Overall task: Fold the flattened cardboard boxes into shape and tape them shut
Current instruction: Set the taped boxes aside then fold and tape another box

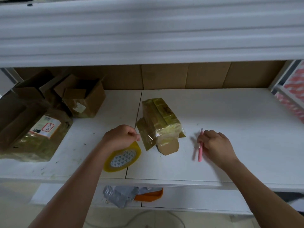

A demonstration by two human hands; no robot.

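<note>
A small cardboard box (pixel 160 122) wrapped in yellowish clear tape lies on the white shelf (pixel 222 129), with a bare cardboard flap sticking out at its near end. My left hand (pixel 120 137) holds a roll of yellowish tape (pixel 122 157) just left of the box, and a clear strip stretches from the hand to the box. My right hand (pixel 215 145) grips a pink cutter (pixel 200 150) to the right of the box, blurred by motion.
Several cardboard boxes with open flaps (pixel 82 97) and a taped flat package with a label (pixel 37 134) crowd the shelf's left side. Brown cardboard (pixel 197 76) lines the back. An upper shelf (pixel 148 38) overhangs. An orange tray (pixel 149 195) and grey wrapping lie below.
</note>
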